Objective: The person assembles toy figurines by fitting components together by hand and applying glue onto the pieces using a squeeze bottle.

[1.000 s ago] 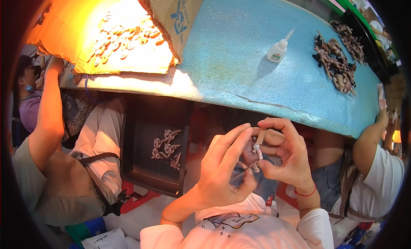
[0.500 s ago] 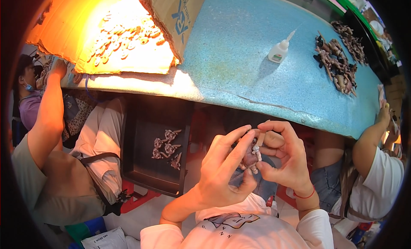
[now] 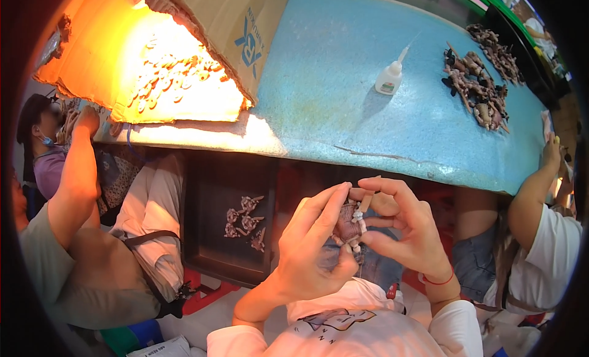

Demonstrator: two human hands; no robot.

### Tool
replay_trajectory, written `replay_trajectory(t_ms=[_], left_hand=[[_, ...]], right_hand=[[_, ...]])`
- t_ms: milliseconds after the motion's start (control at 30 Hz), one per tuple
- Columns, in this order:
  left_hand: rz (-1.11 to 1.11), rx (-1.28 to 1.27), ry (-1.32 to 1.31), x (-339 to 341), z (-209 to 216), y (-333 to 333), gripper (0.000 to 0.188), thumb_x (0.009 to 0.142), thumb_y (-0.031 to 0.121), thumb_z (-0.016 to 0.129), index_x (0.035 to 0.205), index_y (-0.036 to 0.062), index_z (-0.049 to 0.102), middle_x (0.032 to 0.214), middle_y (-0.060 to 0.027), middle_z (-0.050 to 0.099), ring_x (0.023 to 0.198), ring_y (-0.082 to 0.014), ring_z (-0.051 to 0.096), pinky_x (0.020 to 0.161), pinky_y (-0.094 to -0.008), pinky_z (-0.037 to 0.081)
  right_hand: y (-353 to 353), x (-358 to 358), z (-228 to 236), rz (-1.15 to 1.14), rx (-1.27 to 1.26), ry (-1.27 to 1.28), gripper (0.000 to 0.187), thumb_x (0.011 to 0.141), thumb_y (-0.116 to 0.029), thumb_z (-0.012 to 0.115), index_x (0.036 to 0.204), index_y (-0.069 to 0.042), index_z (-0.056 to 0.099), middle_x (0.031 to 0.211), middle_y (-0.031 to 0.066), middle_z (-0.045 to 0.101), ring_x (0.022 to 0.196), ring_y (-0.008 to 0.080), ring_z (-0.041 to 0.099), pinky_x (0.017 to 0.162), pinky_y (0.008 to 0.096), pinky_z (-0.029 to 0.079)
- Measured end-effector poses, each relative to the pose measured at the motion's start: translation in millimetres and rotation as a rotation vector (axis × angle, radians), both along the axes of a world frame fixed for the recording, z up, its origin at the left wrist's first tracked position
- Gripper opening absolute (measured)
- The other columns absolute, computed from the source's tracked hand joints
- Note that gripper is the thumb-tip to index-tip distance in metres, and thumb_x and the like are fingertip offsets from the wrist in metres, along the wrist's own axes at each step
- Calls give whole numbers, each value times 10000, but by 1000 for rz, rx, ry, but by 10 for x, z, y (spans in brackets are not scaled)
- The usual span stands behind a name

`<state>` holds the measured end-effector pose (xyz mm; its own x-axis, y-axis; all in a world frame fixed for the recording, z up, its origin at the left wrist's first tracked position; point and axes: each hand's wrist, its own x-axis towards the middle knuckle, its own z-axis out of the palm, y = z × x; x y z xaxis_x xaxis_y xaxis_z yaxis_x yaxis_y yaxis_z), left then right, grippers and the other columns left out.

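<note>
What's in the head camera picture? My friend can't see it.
A person's left hand and right hand hold a small brown piece between them, in front of a blue table. On it are a white squeeze bottle, heaped brownish pieces and a brightly lit cardboard box. A black tray lies to the left, and people sit on both sides.

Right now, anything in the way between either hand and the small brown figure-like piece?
Nothing visible. The left hand and right hand both touch the small brown figure-like piece, hiding parts of it. The black rectangular tray sits left of them, not between.
</note>
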<state>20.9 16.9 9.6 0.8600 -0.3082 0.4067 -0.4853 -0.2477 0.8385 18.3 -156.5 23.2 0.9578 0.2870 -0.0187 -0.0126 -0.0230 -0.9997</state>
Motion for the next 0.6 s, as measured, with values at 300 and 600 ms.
replay_trajectory(t_ms=[300, 600], left_hand=[[-11, -78, 111, -56, -9, 4, 704, 569, -62, 569, 1255, -93, 414, 1143, -219, 524, 917, -256, 569, 727, -300, 494], [-52, -93, -15, -113, -8, -31, 680, 612, -85, 478, 1276, -142, 339, 1191, -279, 447, 1069, -293, 496, 780, -302, 491]], right_hand=[[-29, -77, -24, 4, 248, -13, 707, 720, 75, 620, 1345, -18, 303, 1269, 162, 469, 1075, 223, 544, 888, 349, 486], [-2, -81, -56, -23, 227, -206, 650, 640, 95, 625, 1257, 13, 437, 1205, 124, 517, 1002, 188, 569, 899, 353, 483]])
